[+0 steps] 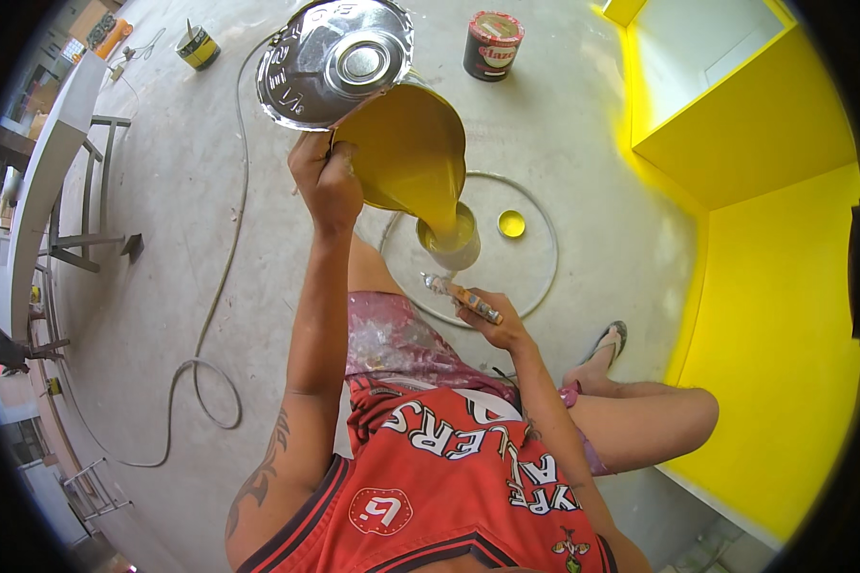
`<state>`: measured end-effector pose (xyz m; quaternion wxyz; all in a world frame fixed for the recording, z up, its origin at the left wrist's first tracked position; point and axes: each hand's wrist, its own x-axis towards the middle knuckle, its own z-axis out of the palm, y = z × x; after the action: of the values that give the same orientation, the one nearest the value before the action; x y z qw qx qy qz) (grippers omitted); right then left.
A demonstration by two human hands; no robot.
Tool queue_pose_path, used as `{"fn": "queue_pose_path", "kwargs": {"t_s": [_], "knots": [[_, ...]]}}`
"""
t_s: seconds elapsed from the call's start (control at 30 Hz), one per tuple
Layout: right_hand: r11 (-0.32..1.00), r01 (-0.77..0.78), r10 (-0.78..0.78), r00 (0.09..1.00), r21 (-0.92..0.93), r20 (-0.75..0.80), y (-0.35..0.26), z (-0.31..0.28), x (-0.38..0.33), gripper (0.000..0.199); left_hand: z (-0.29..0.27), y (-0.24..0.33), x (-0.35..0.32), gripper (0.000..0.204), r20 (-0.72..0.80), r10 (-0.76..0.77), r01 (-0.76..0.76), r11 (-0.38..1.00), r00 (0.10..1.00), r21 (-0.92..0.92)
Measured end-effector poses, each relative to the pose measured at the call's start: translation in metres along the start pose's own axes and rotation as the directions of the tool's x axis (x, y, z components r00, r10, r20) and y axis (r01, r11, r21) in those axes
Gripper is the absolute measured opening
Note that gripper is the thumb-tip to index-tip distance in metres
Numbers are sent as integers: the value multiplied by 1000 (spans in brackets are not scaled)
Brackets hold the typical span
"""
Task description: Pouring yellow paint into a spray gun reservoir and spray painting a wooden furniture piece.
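Observation:
My left hand grips a large paint can at its edge and tilts it to the right. The can's silver lid is bent back but stays by the rim. Yellow paint streams from the can's lip into a small cup. Just below that cup, my right hand is closed around the paint-stained handle of what looks like a spray gun. The join between cup and gun is hard to make out. A small round lid, yellow inside, lies on the floor to the right of the cup.
A grey hose snakes over the concrete floor and coils beneath the cup. A black and red can stands ahead; a yellow-smeared can holds a stick at far left. Yellow-painted cabinet at right, a metal-legged bench at left.

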<state>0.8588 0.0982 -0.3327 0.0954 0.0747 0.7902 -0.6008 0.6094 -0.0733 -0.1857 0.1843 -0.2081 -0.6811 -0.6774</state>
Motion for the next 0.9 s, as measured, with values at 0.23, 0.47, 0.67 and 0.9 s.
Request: {"fn": "queue_pose_path", "kwargs": {"t_s": [0.23,0.47,0.67,0.9], "knots": [[997,-46,44,998,57,33,0,-1,0,28,4,7,5,37,-17,-27,27,1000,999,2],[999,23,-23,1000,48,2,-5,-2,-2,26,6,20,11,40,-54,-106,100,990,993,-103],[984,143,-139,989,107,-43,-15,-4,-1,26,-4,13,28,32,-99,-374,326,890,922,-319],[979,195,-192,979,56,-68,-17,-3,0,31,-22,-36,27,33,-42,-528,458,770,848,-444]]}}
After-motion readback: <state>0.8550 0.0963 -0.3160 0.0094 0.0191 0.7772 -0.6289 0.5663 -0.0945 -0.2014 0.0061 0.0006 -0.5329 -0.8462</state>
